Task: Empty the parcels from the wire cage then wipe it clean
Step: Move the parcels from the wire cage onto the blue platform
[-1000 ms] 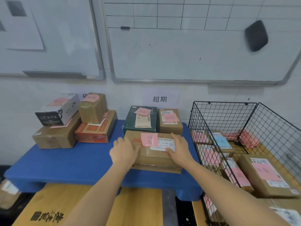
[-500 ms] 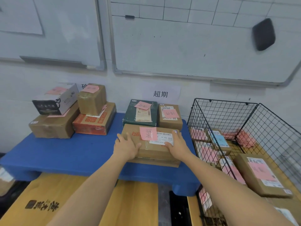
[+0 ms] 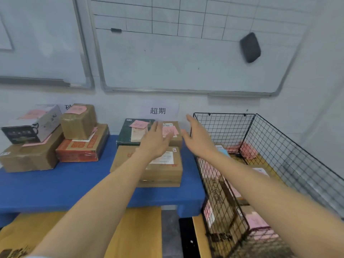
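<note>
A flat brown parcel (image 3: 163,170) with a white label lies on the blue platform (image 3: 55,185), beside the black wire cage (image 3: 290,146) on the right. My left hand (image 3: 154,140) hovers above the parcel with straight fingers, touching nothing. My right hand (image 3: 199,138) is also raised and open, near the cage's left wall. Inside the cage lie several brown parcels with pink notes (image 3: 247,153), partly hidden by my right forearm.
A dark green box (image 3: 128,133) and a small brown box (image 3: 176,138) sit behind the flat parcel. At the left stand stacked boxes (image 3: 31,157), an orange-red one (image 3: 81,148) among them. Whiteboards hang on the wall. Wooden crates (image 3: 141,231) lie below the platform.
Both hands have let go of the flat brown parcel and lifted off it, fingers spread. The right hand has shifted right toward the cage. The parcel stays on the platform.
</note>
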`<state>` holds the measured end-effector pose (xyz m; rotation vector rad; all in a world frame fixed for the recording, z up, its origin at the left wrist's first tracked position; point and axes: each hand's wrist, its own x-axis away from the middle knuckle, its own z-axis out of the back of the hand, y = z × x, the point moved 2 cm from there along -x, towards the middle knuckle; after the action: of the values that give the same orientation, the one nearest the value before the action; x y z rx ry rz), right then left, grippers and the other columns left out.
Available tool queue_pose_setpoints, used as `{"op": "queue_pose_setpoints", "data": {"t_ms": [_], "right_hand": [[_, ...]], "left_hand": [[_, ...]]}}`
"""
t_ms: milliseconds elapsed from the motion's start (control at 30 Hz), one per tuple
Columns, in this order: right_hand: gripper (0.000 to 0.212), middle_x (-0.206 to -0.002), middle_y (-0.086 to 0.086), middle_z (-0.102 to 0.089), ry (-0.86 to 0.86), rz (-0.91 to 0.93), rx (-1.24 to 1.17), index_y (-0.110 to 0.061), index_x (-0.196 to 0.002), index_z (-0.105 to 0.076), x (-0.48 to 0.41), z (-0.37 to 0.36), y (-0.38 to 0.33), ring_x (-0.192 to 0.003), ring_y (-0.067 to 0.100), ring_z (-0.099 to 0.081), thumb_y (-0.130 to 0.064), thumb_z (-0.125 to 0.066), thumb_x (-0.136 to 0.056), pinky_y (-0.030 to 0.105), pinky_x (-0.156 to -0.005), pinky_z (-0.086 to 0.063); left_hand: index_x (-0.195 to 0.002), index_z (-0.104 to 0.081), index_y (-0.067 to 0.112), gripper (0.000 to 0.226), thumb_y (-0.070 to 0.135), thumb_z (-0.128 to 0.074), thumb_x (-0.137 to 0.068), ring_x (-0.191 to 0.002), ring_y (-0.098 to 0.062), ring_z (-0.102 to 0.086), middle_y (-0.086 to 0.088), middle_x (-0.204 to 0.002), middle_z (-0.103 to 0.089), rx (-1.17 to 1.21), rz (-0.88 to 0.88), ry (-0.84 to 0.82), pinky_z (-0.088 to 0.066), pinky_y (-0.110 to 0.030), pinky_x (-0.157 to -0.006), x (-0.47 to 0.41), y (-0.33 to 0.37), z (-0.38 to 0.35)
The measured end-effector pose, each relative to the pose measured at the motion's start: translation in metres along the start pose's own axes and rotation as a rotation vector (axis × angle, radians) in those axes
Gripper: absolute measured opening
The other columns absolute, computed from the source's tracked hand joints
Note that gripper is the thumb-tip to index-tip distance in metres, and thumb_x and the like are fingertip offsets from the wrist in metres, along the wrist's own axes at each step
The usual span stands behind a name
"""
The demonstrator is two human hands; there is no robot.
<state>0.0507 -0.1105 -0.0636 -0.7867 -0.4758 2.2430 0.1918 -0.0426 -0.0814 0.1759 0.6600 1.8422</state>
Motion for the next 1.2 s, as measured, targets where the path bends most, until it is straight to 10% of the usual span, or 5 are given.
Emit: {"op": "queue_pose_setpoints", "data": {"t_ms": [533,800,1067,1200], "right_hand": [[0.070,-0.157,0.008,-0.025,-0.028,-0.271,0.172,-0.012,-0.152,-0.018,0.010,0.163,0.204,-0.144,0.023,-0.025,-0.029,-0.056,-0.095,0.040,-0.116,-0.023],[0.077,-0.148,0.010,-0.036,-0.319,-0.396,0.144,-0.013,-0.149,-0.017,0.031,0.129,0.317,-0.136,0.031,-0.034,-0.029,-0.062,-0.089,0.046,-0.112,-0.032],[0.097,-0.159,0.018,-0.003,-0.591,-0.611,0.232,-0.015,-0.153,0.005,0.062,0.077,0.371,-0.146,0.037,-0.004,-0.019,-0.066,-0.087,0.052,-0.118,-0.012],[0.095,-0.154,0.022,-0.014,-0.562,-0.742,0.205,-0.015,-0.151,-0.003,0.069,0.071,0.388,-0.138,0.040,-0.025,-0.008,-0.067,-0.081,0.053,-0.109,-0.035]], "left_hand": [[-0.150,-0.020,0.011,0.066,0.046,-0.041,-0.098,-0.143,-0.027,-0.021,-0.009,-0.157,-0.018,0.023,-0.174,-0.072,-0.021,-0.046,-0.115,-0.071,0.195,-0.118],[-0.151,-0.012,0.009,0.074,0.046,-0.046,-0.096,-0.142,-0.030,-0.021,-0.011,-0.158,-0.014,-0.038,-0.071,-0.316,-0.024,-0.044,-0.115,-0.087,0.244,-0.235],[-0.152,0.008,0.022,0.091,0.053,-0.051,-0.091,-0.141,-0.032,-0.028,-0.008,-0.160,-0.001,-0.072,0.079,-0.654,-0.030,-0.049,-0.112,-0.062,0.230,-0.316],[-0.150,0.016,0.022,0.093,0.040,-0.056,-0.092,-0.144,-0.029,-0.021,-0.011,-0.158,-0.017,0.038,0.149,-0.796,-0.025,-0.045,-0.115,-0.055,0.225,-0.334]]}}
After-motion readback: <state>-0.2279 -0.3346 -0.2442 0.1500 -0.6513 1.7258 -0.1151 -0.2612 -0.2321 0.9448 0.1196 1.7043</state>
